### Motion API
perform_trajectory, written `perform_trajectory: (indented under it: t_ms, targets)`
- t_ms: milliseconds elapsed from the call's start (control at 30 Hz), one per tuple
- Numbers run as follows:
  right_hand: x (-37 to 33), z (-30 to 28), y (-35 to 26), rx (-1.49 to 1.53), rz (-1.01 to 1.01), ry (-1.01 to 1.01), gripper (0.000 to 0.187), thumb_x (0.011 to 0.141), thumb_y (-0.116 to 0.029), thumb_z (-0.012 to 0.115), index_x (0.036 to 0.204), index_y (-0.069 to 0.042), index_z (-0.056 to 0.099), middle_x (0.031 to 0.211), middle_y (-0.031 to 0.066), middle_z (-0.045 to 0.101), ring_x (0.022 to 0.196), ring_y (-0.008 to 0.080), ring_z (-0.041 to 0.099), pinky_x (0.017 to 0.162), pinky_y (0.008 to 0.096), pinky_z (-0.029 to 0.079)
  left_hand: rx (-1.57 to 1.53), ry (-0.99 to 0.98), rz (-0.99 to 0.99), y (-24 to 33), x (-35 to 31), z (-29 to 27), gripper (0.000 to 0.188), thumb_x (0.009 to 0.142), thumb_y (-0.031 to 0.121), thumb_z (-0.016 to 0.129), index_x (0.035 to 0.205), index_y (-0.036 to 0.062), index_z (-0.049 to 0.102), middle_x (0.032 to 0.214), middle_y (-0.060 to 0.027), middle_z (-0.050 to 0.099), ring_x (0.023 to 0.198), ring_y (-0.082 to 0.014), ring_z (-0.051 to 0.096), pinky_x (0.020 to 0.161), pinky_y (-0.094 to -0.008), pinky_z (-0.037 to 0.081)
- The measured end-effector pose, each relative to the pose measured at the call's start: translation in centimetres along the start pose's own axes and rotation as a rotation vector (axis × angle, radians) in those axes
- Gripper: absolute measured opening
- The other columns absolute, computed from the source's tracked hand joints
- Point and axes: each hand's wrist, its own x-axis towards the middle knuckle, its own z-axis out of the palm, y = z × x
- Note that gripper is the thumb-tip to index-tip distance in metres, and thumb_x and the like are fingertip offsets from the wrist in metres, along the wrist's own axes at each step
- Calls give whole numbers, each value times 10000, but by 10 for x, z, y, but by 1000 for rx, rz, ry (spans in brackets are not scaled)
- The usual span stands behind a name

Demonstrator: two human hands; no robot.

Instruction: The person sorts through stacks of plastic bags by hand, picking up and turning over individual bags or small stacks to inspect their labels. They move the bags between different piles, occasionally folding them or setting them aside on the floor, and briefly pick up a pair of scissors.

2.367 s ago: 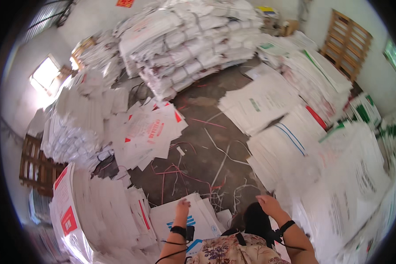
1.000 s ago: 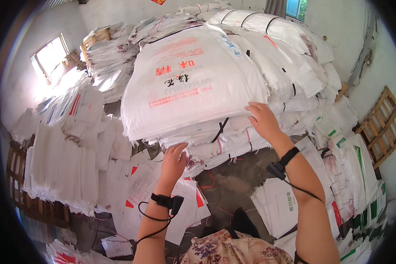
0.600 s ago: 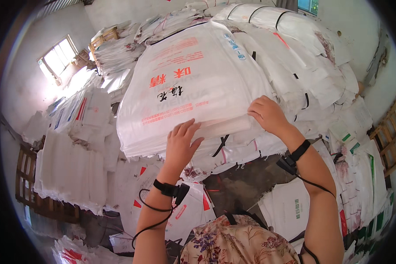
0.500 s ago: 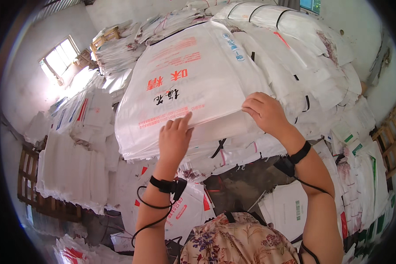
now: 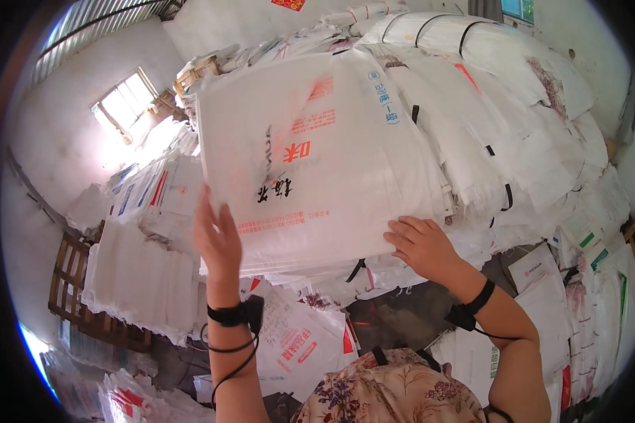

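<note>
A flat white woven plastic sack (image 5: pixel 353 155) with red, black and blue print lies on top of a wide stack of similar sacks. Its left part bulges upward, and some print there is smeared. My left hand (image 5: pixel 217 233) is at the sack's left edge, slightly blurred, fingers stretched out with the thumb apart. Over the near right part of the sack, close to its front edge, my right hand (image 5: pixel 423 243) rests with fingers spread. Each wrist carries a black strap with a small black device and a cable.
Bundles of white sacks bound with black straps (image 5: pixel 470 35) rise behind and to the right. More sack piles (image 5: pixel 137 282) stand at left beside a wooden pallet (image 5: pixel 74 282). Printed sacks (image 5: pixel 303 338) lie on the floor near my body. A bright window (image 5: pixel 125 102) is in the left wall.
My left hand has moved left and down to the sack's edge. My right hand has moved lower and its pinch on the front edge has loosened. The sack's left part has lifted; the view has shifted.
</note>
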Motion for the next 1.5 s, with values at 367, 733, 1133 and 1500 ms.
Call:
perform_trajectory:
  t_ms: [367, 733, 1133, 1500]
  targets:
    - [45, -25, -4, 203, -56, 274, 287, 758, -139, 703, 1031, -86, 631, 1014, 22, 652, 938, 206, 577, 717, 355, 470, -3, -596, 126, 29, -67, 20, 413, 701, -6, 643, 1083, 149, 659, 1047, -108, 591, 955, -336, 575, 868, -432, 466]
    - [20, -10, 8, 36, -82, 85, 354, 756, -218, 720, 1069, -80, 630, 1153, 40, 629, 1082, 227, 562, 851, 364, 434, 164, -393, 412, 23, -39, -8, 134, 823, 45, 657, 951, 52, 694, 1164, -136, 562, 907, -267, 567, 773, -377, 457]
    - [37, -20, 7, 411, 362, 388, 389, 830, -96, 667, 1195, -29, 550, 1143, 129, 594, 995, 259, 582, 793, 384, 491, -211, -173, -309, 1, 4, -4, 504, 764, -132, 525, 1227, 42, 623, 940, -108, 608, 866, -316, 587, 943, -377, 466]
    - [41, -25, 11, 1339, 917, -50, 390, 897, -126, 589, 1231, 56, 502, 969, 146, 647, 716, 154, 640, 569, 237, 482, -110, -576, 328, 67, -82, 12, 96, 765, 114, 665, 846, 112, 716, 1171, -87, 569, 980, -268, 550, 829, -428, 434]
